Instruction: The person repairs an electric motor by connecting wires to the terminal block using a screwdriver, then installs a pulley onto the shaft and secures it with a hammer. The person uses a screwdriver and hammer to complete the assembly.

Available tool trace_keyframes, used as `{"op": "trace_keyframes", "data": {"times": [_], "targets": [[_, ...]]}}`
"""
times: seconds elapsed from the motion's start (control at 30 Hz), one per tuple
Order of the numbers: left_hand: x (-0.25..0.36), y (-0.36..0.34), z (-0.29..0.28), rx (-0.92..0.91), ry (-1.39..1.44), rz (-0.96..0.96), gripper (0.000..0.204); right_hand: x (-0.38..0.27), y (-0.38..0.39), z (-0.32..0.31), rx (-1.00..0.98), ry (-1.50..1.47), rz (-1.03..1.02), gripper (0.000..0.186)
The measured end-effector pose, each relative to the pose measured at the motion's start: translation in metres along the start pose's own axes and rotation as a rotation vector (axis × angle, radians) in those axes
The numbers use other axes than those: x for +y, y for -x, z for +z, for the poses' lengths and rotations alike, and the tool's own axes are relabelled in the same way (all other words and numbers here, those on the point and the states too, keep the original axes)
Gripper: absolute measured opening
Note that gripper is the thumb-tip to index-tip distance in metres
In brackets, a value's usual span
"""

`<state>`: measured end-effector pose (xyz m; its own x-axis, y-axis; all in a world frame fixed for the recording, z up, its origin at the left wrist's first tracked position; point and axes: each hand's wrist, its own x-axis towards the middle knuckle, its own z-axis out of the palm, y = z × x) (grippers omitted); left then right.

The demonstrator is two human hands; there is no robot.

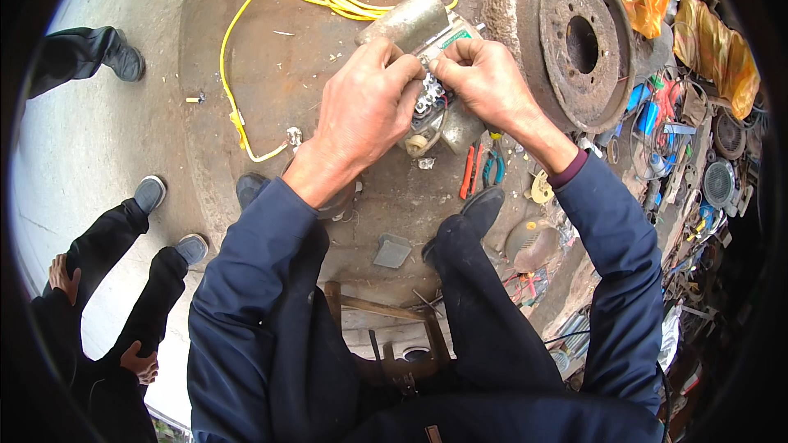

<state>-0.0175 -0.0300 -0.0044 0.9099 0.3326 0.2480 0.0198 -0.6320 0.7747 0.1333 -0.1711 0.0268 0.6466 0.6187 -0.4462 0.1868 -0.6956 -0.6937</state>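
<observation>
Machine [402,20] is sitting just left of the rim [566,49], its terminals [428,100] lying exposed. Left hand [369,107] and right hand [484,78] are hanging close over them, also left of the rim, each pressing thumb and forefinger together; what they may be clamping, I cannot tell. Fingers are crowding the terminals, so a loose pinch could be letting a small part fall inside. Rounded housing could be rocking under uneven pressure, likely spoiling the hands' aim.
</observation>
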Motion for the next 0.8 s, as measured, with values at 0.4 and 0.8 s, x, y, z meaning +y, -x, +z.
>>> {"op": "trace_keyframes", "data": {"times": [0.4, 0.8], "targets": [[0.004, 0.002, 0.007, 0.034, 0.015, -0.030, 0.013, 0.002, -0.009, -0.001, -0.077, -0.070, 0.052, 0.025], [0.013, 0.003, 0.015, 0.056, 0.005, -0.046, 0.022, 0.007, -0.011, -0.009, -0.131, -0.355, 0.189, 0.020]]}}
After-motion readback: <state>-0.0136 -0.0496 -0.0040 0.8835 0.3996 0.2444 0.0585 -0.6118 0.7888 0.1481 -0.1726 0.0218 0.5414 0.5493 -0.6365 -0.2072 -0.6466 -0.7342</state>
